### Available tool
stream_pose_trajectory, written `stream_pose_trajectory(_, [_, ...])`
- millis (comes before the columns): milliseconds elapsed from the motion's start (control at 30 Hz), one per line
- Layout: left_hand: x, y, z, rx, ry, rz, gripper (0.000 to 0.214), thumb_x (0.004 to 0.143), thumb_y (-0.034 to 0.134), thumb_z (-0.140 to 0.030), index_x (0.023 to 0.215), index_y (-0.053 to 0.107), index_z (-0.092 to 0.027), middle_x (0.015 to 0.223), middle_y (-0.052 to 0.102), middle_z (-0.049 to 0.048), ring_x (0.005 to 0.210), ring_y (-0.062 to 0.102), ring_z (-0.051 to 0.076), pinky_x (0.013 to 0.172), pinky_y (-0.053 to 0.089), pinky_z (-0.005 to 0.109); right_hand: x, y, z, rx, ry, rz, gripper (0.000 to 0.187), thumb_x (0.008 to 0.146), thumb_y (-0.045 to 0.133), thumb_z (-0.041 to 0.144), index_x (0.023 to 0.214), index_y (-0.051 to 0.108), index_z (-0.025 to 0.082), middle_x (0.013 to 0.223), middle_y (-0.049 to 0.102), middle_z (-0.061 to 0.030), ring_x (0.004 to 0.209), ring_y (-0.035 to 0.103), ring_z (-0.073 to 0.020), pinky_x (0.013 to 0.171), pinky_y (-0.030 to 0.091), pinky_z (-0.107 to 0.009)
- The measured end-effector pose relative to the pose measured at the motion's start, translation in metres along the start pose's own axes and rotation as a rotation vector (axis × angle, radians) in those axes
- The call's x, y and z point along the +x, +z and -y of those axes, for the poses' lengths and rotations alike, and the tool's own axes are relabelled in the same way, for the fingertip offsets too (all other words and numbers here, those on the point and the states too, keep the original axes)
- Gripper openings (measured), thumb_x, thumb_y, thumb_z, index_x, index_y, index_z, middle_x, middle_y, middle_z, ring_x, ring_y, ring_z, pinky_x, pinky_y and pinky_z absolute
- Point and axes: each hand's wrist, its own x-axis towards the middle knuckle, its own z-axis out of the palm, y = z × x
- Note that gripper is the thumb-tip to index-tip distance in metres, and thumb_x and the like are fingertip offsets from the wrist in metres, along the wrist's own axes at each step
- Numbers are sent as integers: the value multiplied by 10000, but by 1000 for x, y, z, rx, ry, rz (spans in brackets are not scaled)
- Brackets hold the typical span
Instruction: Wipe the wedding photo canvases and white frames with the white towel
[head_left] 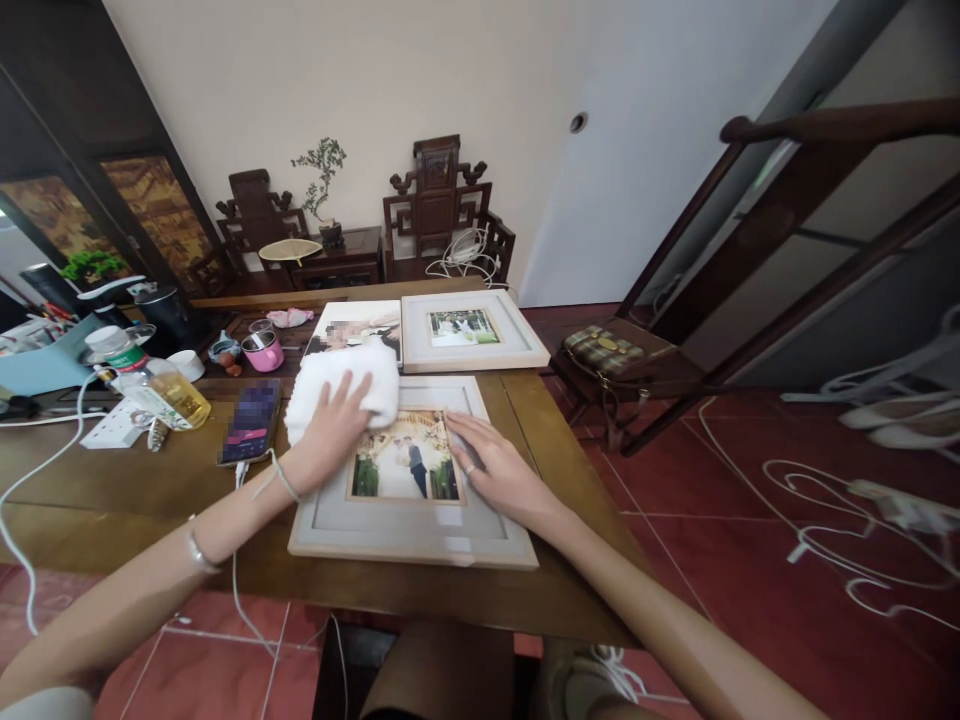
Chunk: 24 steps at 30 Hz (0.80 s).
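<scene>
A framed photo (409,520) lies flat at the near edge of the wooden table (112,490). My left hand (330,430) rests palm down, fingers spread, on a white cloth (341,380) that covers the frame's top left corner. My right hand (495,465) lies flat and open on the right side of the frame's glass, with a ring on one finger. A second framed photo (469,332) and an unframed print (352,325) lie just behind.
Left of the frame lie a phone (251,422) with a white cable, a tipped plastic bottle (150,385), a pink cup (262,352) and a power strip (112,422). A wooden chair (622,360) stands at the right. Cables trail over the red tile floor (750,520).
</scene>
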Motion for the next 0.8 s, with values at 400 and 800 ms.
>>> stream_pose_trajectory(400, [-65, -52, -35, -155, 220, 351, 420, 757, 604, 0, 1140, 641, -170, 1524, 326, 140, 1394, 314, 349, 1059, 390, 508, 1, -2, 3, -3, 10, 22, 423, 917, 429, 266, 1295, 583, 155, 1358, 574, -142, 1296, 497, -264, 1113, 381, -506])
stream_pose_trajectory(800, [-64, -23, -39, -149, 139, 210, 365, 776, 522, 53, 1018, 690, -161, 1538, 294, 127, 1387, 275, 421, 1031, 369, 616, 0, -3, 4, -21, 11, 24, 428, 913, 428, 259, 1293, 579, 129, 1366, 565, -152, 1302, 491, -267, 1110, 387, -502])
